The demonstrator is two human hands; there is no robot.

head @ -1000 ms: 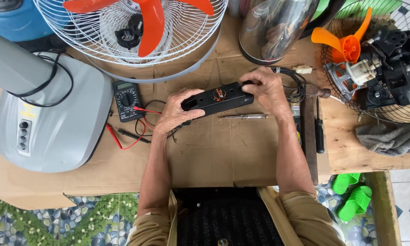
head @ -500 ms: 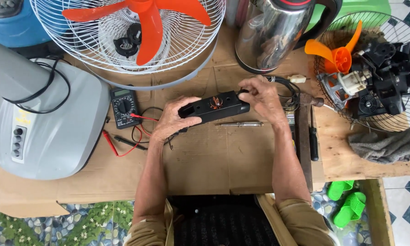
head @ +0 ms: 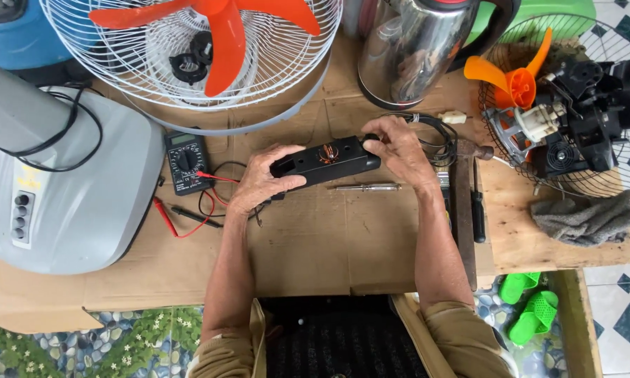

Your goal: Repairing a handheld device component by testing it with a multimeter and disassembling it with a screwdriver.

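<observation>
From my view down over the forearms, both hands are closed on one thing: a long black housing (head: 325, 161) held just above the cardboard-covered table (head: 315, 245). My left hand (head: 259, 183) wraps the nearer, lower end from below and the side, fingers curled under it; my right hand (head: 397, 150) pinches the farther, higher end, fingertips on its top edge. The housing's long axis runs left to right across me, tilted a little so the right end sits farther away, and its open face with a coppery part showing points up toward the camera. So it lies straight between the hands, neither one clearly nearer; each has an end. Just beyond it, under the right wrist, a slim screwdriver (head: 365, 187) lies parallel on the table, apart from the housing. To the left is a multimeter (head: 186, 162) with red and black leads (head: 189, 213) trailing toward my left wrist. Farther off stand a fan grille (head: 273, 63) with orange blades and a steel kettle (head: 416, 49); a fan motor (head: 539, 126) lies at the right.
</observation>
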